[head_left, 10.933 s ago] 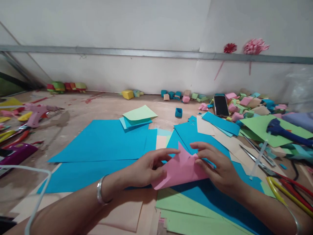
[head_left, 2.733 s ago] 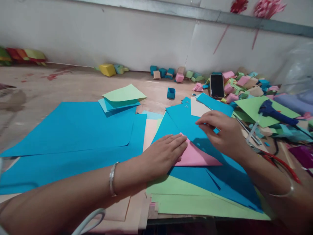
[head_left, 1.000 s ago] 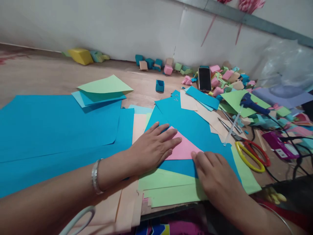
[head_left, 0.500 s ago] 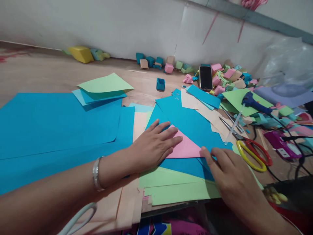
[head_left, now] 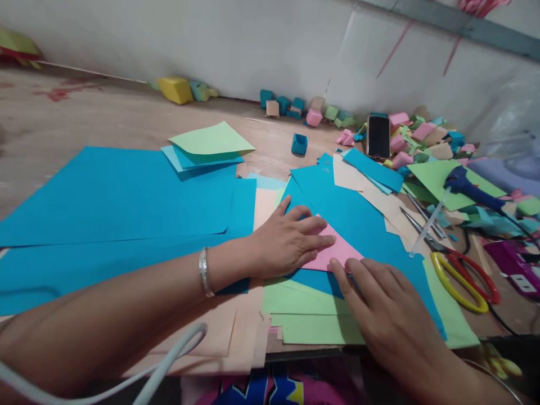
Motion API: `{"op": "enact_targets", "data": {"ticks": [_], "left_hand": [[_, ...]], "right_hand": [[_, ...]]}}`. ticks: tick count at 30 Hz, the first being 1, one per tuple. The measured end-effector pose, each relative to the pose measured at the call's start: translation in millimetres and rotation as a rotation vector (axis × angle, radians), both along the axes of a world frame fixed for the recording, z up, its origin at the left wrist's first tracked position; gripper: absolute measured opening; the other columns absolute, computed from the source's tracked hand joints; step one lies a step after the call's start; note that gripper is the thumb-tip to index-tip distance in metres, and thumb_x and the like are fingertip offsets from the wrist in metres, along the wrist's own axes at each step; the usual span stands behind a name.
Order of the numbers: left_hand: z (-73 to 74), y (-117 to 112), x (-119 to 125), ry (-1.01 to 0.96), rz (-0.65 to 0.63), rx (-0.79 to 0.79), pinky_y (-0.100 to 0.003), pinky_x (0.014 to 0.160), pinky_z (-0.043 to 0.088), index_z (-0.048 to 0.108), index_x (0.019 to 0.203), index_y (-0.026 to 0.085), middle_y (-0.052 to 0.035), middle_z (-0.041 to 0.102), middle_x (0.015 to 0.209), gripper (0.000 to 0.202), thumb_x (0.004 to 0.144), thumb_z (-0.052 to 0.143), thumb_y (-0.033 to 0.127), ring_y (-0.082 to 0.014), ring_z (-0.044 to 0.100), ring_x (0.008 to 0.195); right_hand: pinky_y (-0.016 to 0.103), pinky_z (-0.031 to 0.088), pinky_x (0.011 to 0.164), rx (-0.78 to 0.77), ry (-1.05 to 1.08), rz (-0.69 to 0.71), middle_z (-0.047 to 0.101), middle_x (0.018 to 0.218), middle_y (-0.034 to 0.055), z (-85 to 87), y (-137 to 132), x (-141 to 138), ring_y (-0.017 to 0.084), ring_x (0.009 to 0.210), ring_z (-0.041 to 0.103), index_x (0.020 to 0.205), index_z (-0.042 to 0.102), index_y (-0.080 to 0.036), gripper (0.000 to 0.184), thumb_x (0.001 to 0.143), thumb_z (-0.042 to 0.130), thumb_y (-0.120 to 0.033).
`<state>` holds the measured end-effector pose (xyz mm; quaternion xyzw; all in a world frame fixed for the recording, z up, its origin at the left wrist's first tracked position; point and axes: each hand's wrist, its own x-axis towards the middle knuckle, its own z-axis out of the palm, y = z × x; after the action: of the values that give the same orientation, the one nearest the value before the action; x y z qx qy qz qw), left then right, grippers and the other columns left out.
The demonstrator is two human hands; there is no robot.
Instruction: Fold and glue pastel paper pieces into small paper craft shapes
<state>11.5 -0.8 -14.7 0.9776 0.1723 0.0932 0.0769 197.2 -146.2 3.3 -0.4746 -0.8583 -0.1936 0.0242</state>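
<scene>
Pink paper lies flat — touching both hands.

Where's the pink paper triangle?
In the head view, the pink paper triangle lies just right of centre, on a blue sheet. The left hand rests on it, and the right hand touches its near edge.

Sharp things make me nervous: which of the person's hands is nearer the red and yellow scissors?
Right. The right hand is at the lower edge of the pink paper, left of the scissors; the left hand lies farther left, over part of that paper.
</scene>
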Motion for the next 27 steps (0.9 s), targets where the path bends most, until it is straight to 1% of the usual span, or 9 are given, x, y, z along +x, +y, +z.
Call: {"op": "enact_targets", "data": {"ticks": [2,7,10,12,17,19,23,25,27], "left_hand": [[0.3,-0.3,-0.8,-0.001,-0.004,-0.007,-0.058,0.11,0.014,0.049,0.137,0.037,-0.0009,0.048,0.141,0.04,0.098,0.039,0.039,-0.0303,0.038,0.124],[-0.1,0.1,-1.7,0.001,-0.008,-0.024,-0.058,0.11,0.014,0.048,0.137,0.037,0.0,0.047,0.142,0.04,0.099,0.037,0.04,-0.0315,0.035,0.128],[0.1,-0.6,-1.3,-0.007,0.0,-0.012,-0.059,0.11,0.012,0.048,0.137,0.038,0.0,0.047,0.142,0.039,0.1,0.035,0.039,-0.031,0.035,0.129],[0.7,-0.9,-1.4,-0.005,0.003,-0.009,-0.059,0.11,0.012,0.049,0.136,0.038,-0.0001,0.048,0.142,0.038,0.1,0.035,0.037,-0.0306,0.035,0.129],[2.8,-0.2,-0.8,0.002,-0.002,-0.031,-0.061,0.109,0.013,0.05,0.134,0.037,-0.0003,0.05,0.14,0.038,0.1,0.035,0.037,-0.0318,0.036,0.128],[3.3,-1.3,1.4,-0.005,0.016,-0.043,-0.063,0.108,0.012,0.053,0.131,0.037,-0.0001,0.052,0.138,0.036,0.1,0.036,0.038,-0.0325,0.036,0.129],[2.2,-7.2,8.7,-0.048,0.074,0.005,-0.065,0.11,0.004,0.06,0.121,0.034,-0.0017,0.058,0.13,0.037,0.094,0.046,0.053,-0.0343,0.034,0.131],[0.5,-9.5,11.2,-0.067,0.085,0.049,-0.065,0.11,0.0,0.062,0.118,0.032,-0.0034,0.06,0.127,0.043,0.088,0.05,0.06,-0.035,0.034,0.132],[-1.2,-9.1,11.2,-0.064,0.075,0.067,-0.066,0.11,0.001,0.062,0.119,0.031,-0.0044,0.059,0.128,0.047,0.085,0.053,0.062,-0.0357,0.034,0.132]], "right_hand": [[0.046,0.045,0.08,-0.025,-0.011,0.024,0.062,0.109,0.0197,0.8,4.0,-7.9,0.033,0.101,0.052,0.127,0.056,-0.002,0.045,0.084,0.042,-0.003],[0.041,0.044,0.066,-0.067,-0.065,0.002,0.062,0.093,0.0137,-6.9,10.1,-21.2,0.028,0.081,0.054,0.132,0.054,-0.005,0.048,0.085,0.046,-0.004],[0.041,0.044,0.068,-0.034,-0.071,-0.021,0.062,0.095,0.016,-10.5,3.7,-11.4,0.029,0.084,0.053,0.124,0.058,0.001,0.044,0.082,0.048,-0.002],[0.041,0.044,0.068,-0.011,-0.084,-0.074,0.062,0.092,0.0164,-10.4,-4.3,1.4,0.029,0.083,0.053,0.117,0.062,0.003,0.041,0.079,0.048,0.001],[0.039,0.04,0.058,0.019,-0.129,-0.182,0.058,0.074,0.0121,-1.5,-19.0,25.3,0.026,0.069,0.05,0.097,0.07,0.0,0.027,0.08,0.048,0.002],[0.04,0.04,0.059,0.026,-0.076,-0.181,0.061,0.08,0.0148,1.4,-18.1,24.7,0.027,0.072,0.052,0.093,0.07,-0.002,0.026,0.083,0.047,0.0],[0.043,0.046,0.074,0.01,0.077,-0.048,0.062,0.108,0.0216,-5.3,-8.4,11.6,0.033,0.096,0.054,0.118,0.062,0.001,0.035,0.088,0.044,-0.003],[0.043,0.046,0.076,-0.008,0.11,-0.003,0.062,0.108,0.0226,-12.5,-4.1,5.4,0.033,0.099,0.054,0.12,0.059,0.003,0.035,0.089,0.044,-0.003],[0.042,0.046,0.075,-0.009,0.117,0.0,0.063,0.104,0.0222,-18.1,-2.0,2.3,0.033,0.096,0.055,0.118,0.06,0.004,0.034,0.089,0.045,-0.004]]}}
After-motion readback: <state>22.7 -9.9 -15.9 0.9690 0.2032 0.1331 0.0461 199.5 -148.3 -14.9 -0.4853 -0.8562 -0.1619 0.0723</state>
